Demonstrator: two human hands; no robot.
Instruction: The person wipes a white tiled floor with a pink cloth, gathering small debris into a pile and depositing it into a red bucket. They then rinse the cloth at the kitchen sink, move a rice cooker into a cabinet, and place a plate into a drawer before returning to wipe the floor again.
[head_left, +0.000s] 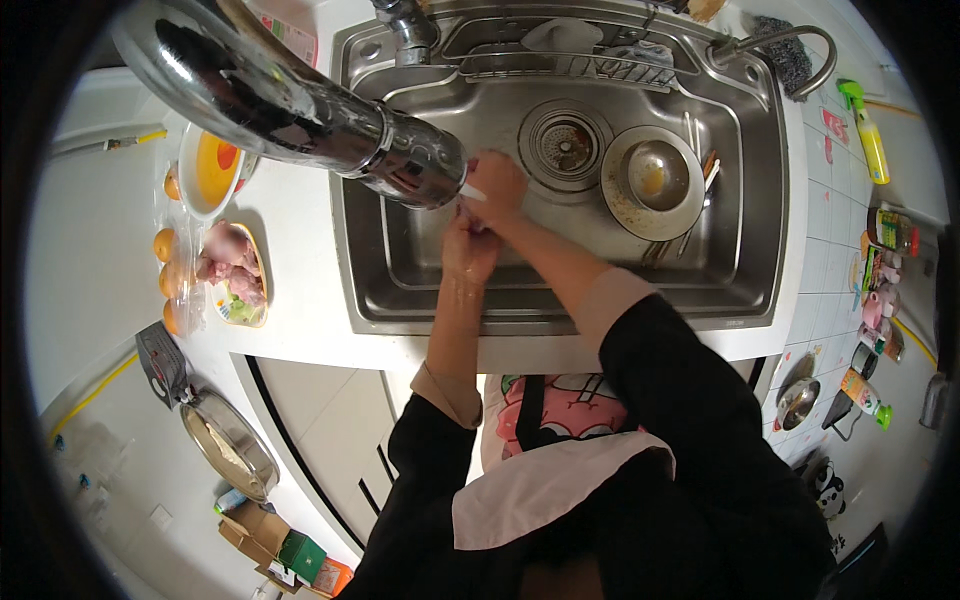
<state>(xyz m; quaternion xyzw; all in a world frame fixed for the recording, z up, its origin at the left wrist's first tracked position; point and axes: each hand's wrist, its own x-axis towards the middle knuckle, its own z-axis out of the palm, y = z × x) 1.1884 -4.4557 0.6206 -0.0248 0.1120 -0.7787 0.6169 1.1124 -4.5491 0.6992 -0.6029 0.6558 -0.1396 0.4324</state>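
Both hands are together over the left part of a stainless steel sink, below the chrome faucet. A short white stream of water falls from its spout onto them. My left hand is lower, wet at the wrist, with its fingers curled around a small pinkish-purple piece. My right hand closes over the same piece from above and the right. Fingers and faucet hide most of the piece, so its kind is unclear. Right of the hands is the drain strainer, with brown scraps in it.
In the sink's right part, a metal bowl sits in a soiled bowl beside chopsticks. A wire rack holds cloths. On the left counter are a plate of raw meat, oranges and a white bowl with orange-yellow contents.
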